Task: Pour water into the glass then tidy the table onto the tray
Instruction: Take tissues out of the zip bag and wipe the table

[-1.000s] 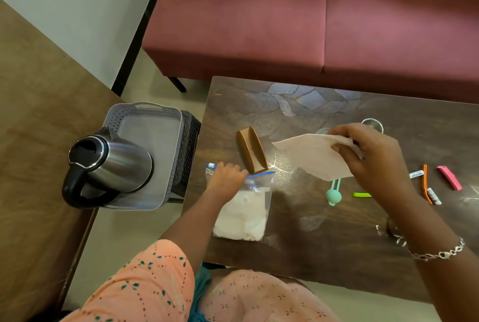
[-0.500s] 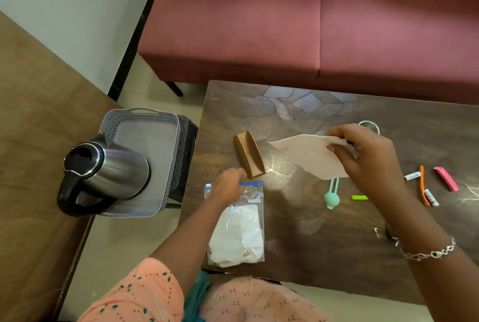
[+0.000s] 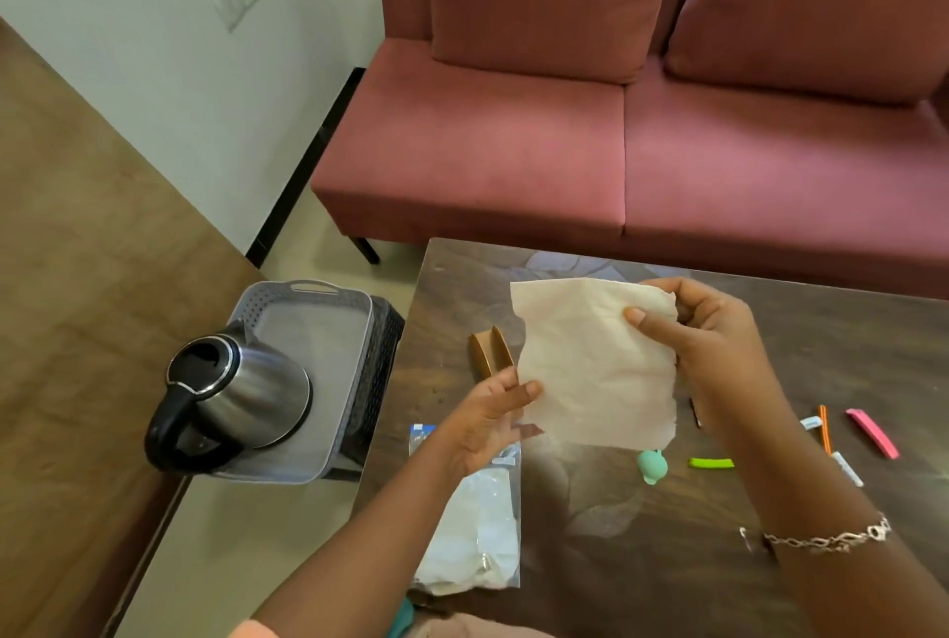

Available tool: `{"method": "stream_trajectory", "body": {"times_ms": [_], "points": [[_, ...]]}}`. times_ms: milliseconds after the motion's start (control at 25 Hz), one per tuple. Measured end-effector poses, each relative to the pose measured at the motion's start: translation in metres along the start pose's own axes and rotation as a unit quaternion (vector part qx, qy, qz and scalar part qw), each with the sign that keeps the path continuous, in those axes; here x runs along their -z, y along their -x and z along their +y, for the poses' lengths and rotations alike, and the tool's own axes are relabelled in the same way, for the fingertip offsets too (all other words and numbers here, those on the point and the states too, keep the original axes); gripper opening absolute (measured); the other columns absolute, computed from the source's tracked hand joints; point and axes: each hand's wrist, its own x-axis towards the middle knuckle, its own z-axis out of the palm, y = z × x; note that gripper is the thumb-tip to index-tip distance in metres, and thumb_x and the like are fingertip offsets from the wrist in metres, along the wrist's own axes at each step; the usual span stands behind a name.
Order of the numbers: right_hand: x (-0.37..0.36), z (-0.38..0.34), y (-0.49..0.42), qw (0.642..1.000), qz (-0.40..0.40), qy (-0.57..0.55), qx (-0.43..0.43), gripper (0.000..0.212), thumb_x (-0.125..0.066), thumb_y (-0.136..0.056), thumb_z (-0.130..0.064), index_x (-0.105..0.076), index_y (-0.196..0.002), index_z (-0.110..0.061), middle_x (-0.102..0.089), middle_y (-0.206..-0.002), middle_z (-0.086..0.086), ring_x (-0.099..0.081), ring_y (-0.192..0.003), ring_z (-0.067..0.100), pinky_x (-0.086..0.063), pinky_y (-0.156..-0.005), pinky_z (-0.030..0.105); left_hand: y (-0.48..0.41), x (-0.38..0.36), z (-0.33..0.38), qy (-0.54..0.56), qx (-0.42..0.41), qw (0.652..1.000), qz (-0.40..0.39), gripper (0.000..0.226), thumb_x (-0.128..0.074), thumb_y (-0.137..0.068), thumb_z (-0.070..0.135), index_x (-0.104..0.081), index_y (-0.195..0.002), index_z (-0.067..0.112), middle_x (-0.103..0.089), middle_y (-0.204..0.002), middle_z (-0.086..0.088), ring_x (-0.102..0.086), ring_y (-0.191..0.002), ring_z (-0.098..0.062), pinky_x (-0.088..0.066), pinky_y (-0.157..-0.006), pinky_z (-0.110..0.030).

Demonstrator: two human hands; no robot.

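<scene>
Two hands hold one cream, rough-edged paper sheet (image 3: 595,370) spread above the dark wooden bench (image 3: 821,329). Left hand (image 3: 488,424): thumb laid over the sheet's lower left edge, fingers behind it, a pinch. Right hand (image 3: 714,350) (bracelet at the wrist): thumb and curled fingers grip the upper right corner. The sheet faces the camera, a little taller than wide, its long axis running away from the person, and it is clear of the bench.

The grey perforated plastic tray (image 3: 308,289) stands off the bench's left edge on a dark woven crate (image 3: 382,360), to the left of both hands, so the left hand is the nearer. A stainless steel kettle with a black handle (image 3: 241,391) fills the tray's near end. Bare floor shows only at the far end, by the handle slot.

Loose items on the bench:
- a brown wooden holder (image 3: 488,352), just beyond the left hand
- a clear zip bag of white contents (image 3: 477,535), below the left wrist
- a mint green piece (image 3: 652,465) and lime (image 3: 711,463), orange (image 3: 824,427) and pink (image 3: 873,432) clips, to the right

The drinking glass cannot be made out; it is possibly hidden behind the sheet or the right hand.

Judged step: tidying. Taking the sheet to the tray calls for a leftward carry past the kettle to that far end.
</scene>
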Motion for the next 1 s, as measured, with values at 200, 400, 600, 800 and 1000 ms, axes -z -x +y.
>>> {"method": "stream_trajectory", "body": {"times_ms": [200,400,600,800,1000], "points": [[0.012,0.006,-0.001,0.999,0.037,0.009,-0.035,0.012,-0.061,-0.084,-0.005,-0.064,-0.076,-0.013,-0.065,-0.062,-0.002,-0.059,-0.052,0.008,-0.045,-0.042,0.02,0.019,-0.012,0.005,-0.017,-0.022,0.997,0.068,0.026,-0.056,-0.087,0.008,-0.056,-0.113,0.008,-0.06,-0.115,-0.011,-0.058,-0.1,-0.025,-0.058,-0.071,-0.031],[0.025,0.014,-0.009,0.997,0.061,0.001,-0.05,0.008,-0.061,-0.083,-0.004,-0.065,-0.079,-0.01,-0.065,-0.077,0.009,-0.061,-0.068,0.021,-0.052,-0.049,0.022,0.031,-0.02,0.016,-0.054,-0.078,0.986,0.136,0.016,-0.057,-0.085,-0.001,-0.053,-0.094,0.011,-0.068,-0.092,-0.006,-0.064,-0.084,-0.02,-0.054,-0.068,-0.035],[0.038,0.018,-0.013,0.997,0.08,0.009,-0.013,0.025,-0.063,-0.079,0.005,-0.058,-0.076,-0.019,-0.058,-0.059,-0.004,-0.055,-0.059,0.013,-0.044,-0.044,0.016,0.041,-0.031,0.03,-0.112,-0.174,0.959,0.194,0.022,-0.056,-0.084,-0.006,-0.046,-0.089,0.012,-0.067,-0.083,-0.005,-0.064,-0.073,-0.015,-0.053,-0.049,-0.023],[0.048,0.019,-0.012,0.996,0.053,0.075,0.007,0.024,-0.064,-0.077,0.007,-0.069,-0.08,-0.016,-0.062,-0.071,0.009,-0.054,-0.059,0.008,-0.043,-0.051,0.016,0.049,-0.034,0.041,-0.205,-0.203,0.945,0.155,0.025,-0.063,-0.076,-0.01,-0.063,-0.092,0.01,-0.065,-0.094,-0.002,-0.065,-0.08,-0.005,-0.054,-0.061,-0.016],[0.055,0.015,-0.015,0.98,0.047,0.19,0.048,0.024,-0.069,-0.073,0.005,-0.068,-0.08,-0.019,-0.064,-0.071,-0.002,-0.057,-0.059,0.006,-0.042,-0.05,0.006,0.048,-0.038,0.049,-0.274,-0.227,0.912,0.203,0.019,-0.068,-0.075,-0.005,-0.07,-0.084,0.012,-0.065,-0.089,-0.01,-0.057,-0.082,-0.017,-0.05,-0.069,-0.021]]}}
